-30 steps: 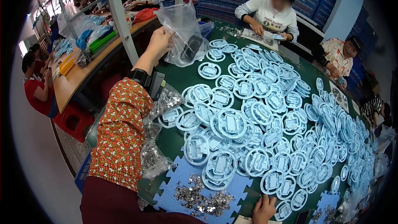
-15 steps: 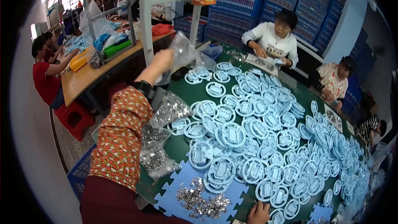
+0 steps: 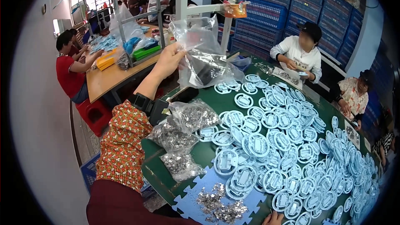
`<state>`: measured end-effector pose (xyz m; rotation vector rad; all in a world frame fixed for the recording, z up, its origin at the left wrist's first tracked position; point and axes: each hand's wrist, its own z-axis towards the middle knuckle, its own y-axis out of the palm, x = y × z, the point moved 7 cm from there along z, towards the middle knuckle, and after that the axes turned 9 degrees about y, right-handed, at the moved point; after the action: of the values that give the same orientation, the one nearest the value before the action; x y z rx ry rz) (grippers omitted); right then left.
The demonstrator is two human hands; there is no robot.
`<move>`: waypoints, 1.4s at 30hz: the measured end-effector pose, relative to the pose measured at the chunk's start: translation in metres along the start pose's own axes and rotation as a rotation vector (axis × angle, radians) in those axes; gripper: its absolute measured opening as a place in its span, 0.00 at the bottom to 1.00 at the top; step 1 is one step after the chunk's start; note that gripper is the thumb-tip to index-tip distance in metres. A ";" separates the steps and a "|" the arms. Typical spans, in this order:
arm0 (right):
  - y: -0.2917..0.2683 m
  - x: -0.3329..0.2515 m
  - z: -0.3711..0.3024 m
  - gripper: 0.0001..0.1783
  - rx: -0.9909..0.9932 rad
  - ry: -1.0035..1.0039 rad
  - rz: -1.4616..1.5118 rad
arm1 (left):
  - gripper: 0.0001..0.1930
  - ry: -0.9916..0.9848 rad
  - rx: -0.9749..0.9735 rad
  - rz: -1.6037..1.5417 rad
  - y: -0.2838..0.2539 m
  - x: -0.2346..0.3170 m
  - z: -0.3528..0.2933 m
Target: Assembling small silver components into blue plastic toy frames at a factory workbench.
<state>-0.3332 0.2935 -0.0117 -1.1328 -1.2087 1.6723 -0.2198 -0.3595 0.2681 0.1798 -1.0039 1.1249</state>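
Clear plastic bag [image 3: 202, 52], one: raised at the far left of the green table [image 3: 152, 152], left hand [image 3: 170, 60] with fingers pinched on its left side. Right hand [image 3: 273, 218], largely cut off, near edge, beside pale blue plastic discs [image 3: 255, 145]; finger state cannot be told. Left: bagged metal pieces [image 3: 181, 166]; near: blue foam mat [image 3: 189, 196] bearing loose metal bits [image 3: 223, 206].

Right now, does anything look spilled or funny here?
Maybe: silvery metal pieces lie loose on the blue mat, unlike those in the filled bags beside it. They look spilled, but could be deliberate. The clear bag in the left hand just looks crumpled.
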 end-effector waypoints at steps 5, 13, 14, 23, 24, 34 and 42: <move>0.001 -0.005 -0.002 0.16 0.013 -0.016 -0.013 | 0.10 -0.133 0.129 -0.054 -0.083 -0.043 -0.058; -0.003 -0.008 -0.005 0.19 0.025 -0.014 -0.046 | 0.13 -0.205 0.264 -0.713 -0.134 -0.081 -0.123; 0.000 -0.006 -0.004 0.19 0.006 -0.007 -0.055 | 0.13 -0.199 0.274 -0.704 -0.140 -0.078 -0.129; 0.007 0.002 -0.006 0.19 -0.062 0.067 -0.106 | 0.13 -0.073 0.229 -0.954 -0.137 -0.042 -0.147; 0.008 0.001 -0.005 0.19 -0.064 0.058 -0.106 | 0.13 -0.046 0.187 -0.927 -0.138 -0.032 -0.150; 0.009 0.000 -0.003 0.20 -0.063 0.033 -0.074 | 0.07 0.027 -0.048 -0.828 -0.127 0.032 -0.157; 0.002 -0.005 -0.006 0.21 -0.084 0.054 -0.127 | 0.07 0.061 -0.095 -0.815 -0.124 0.037 -0.158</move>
<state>-0.3262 0.2905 -0.0133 -1.1206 -1.2993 1.4996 -0.0253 -0.3003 0.2478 0.4298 -0.8050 0.3359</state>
